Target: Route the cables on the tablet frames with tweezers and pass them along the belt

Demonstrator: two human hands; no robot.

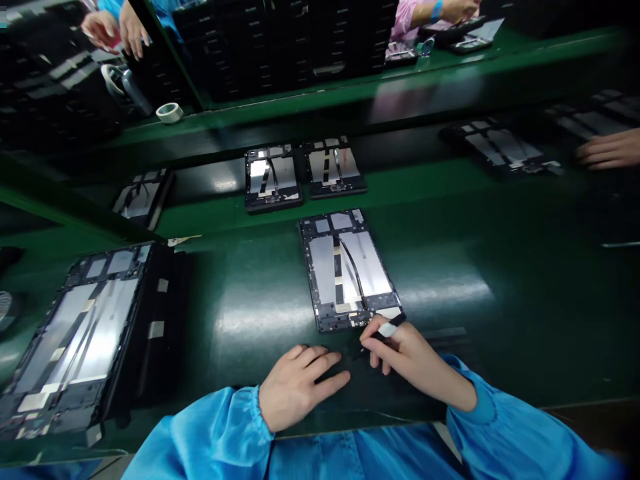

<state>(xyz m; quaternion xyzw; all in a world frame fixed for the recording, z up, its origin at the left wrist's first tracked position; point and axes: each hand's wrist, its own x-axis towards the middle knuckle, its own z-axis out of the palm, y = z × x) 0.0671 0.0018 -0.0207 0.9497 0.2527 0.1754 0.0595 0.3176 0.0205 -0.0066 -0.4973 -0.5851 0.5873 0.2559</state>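
Observation:
An opened tablet (353, 270) lies on the green bench in front of me. Its inside faces up, showing silver panels, a black ribbon cable and a curved dark cable. My right hand (400, 350) is at the tablet's near right corner, fingers pinched round a slim black pointed tool (397, 320) with a white band. The tool's tip points down toward the bench, and its exact kind is unclear. My left hand (303, 385) rests on the bench just short of the tablet's near edge, fingers loosely stretched and holding nothing.
At the left stands a stack of opened tablets (80, 333). Beyond mine, two tablets (273, 177) (334, 167) lie side by side. Farther right are another tablet (503, 147) and a co-worker's hand (613, 148). A tape roll (169, 113) sits on the far ledge.

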